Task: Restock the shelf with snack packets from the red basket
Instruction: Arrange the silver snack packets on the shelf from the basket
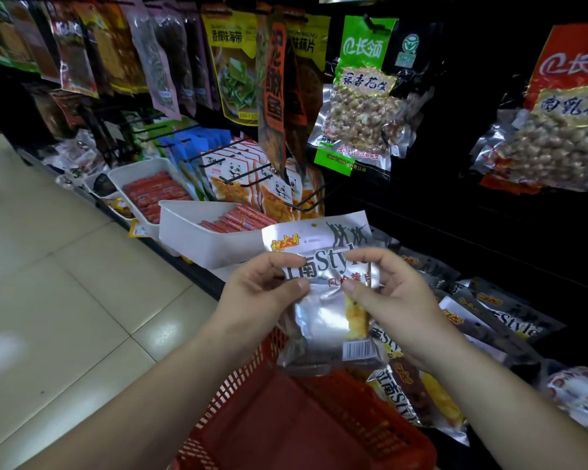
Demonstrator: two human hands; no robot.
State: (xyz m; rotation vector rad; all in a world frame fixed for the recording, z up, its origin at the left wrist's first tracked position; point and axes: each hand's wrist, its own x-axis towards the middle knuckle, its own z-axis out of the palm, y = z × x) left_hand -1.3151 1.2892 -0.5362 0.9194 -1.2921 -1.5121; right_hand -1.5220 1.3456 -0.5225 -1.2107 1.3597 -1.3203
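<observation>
Fingers (294,285): we see both thumbs pressed on the packet's front and the other fingers curled behind it. Both hands are pinching it.
Left hand (258,293): grips the packet's left edge at mid-height.
Right hand (394,296): grips the right edge, level with the left hand.
Packet (323,317): silver, upright, front facing us. It is held in the air over the basket's far end, in front of the shelf. The top flap stands above the fingers and the barcode is at lower right.
Basket (279,425): red plastic mesh, under our forearms.
Basket contents: matching spare packets (401,395) lie at its right side. The right forearm hides the rim there, so we cannot tell whether they are fully inside.
Shelf (438,212): black. A loose pile (503,320) of the same silver packets lies flat on the bottom level, just right of the right hand.
Near tray (197,242): white, on the shelf left of the packet. It holds red sausages (238,221) laid side by side against its far side.
Far tray (133,173): white, behind the near tray, packed with sausage sticks (148,195).
Hooks: panda packs (231,179) hang in rows behind the near tray. A green peanut bag (360,106) and a red peanut bag (564,130) hang higher up, to the right.
Floor (65,266): pale tiles, left of the shelf.
</observation>
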